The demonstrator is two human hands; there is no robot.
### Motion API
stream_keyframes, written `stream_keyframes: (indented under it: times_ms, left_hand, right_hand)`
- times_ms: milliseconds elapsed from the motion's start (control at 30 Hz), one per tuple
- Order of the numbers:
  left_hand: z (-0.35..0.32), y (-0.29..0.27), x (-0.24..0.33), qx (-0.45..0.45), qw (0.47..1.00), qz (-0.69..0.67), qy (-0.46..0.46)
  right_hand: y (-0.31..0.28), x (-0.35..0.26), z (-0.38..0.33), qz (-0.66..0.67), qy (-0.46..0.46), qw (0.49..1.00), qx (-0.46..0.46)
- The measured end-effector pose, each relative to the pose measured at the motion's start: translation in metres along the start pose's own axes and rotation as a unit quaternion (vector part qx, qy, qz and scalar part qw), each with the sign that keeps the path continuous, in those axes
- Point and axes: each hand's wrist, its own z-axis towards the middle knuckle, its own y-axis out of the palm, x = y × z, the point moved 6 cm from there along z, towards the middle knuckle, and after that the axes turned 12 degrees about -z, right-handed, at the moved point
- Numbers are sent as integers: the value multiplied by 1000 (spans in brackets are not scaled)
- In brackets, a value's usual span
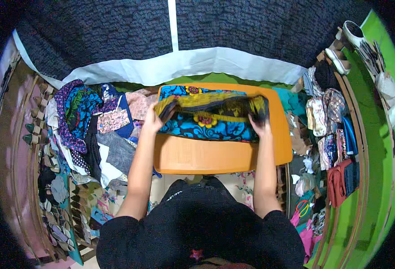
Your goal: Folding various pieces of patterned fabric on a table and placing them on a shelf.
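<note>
Between my hands stretches a yellow and dark patterned cloth (215,102), partly blurred by motion. My left hand (153,117) grips its left end, and my right hand (261,127) has the right end; both hands are closed on the fabric. Beneath it lies a folded black cloth with blue scrolls and red-yellow flowers (224,129), flat on a small orange table (193,154). Whether the yellow cloth touches the floral one, I cannot tell.
A heap of mixed clothes (78,119) spreads left of the table. On the right are folded garments (327,114), red trousers (340,181) and scissors with red-yellow handles (302,208). Shoes (339,60) line a rack at the upper right. A dark curtain (116,36) hangs behind the table.
</note>
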Motion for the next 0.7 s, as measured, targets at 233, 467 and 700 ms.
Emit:
stream_keyframes:
  times_ms: [233, 467, 700]
  left_hand:
    - [46, -117, 13, 98, 917, 310, 231]
    - [-52, -82, -61, 610, 604, 466, 213]
    - [5, -146, -76, 427, 891, -5, 153]
  right_hand:
    - [42, 82, 37, -441, 94, 886, 111]
    - [54, 96, -12, -810, -264, 523, 30]
    - [117, 122, -36, -813, -256, 507, -130]
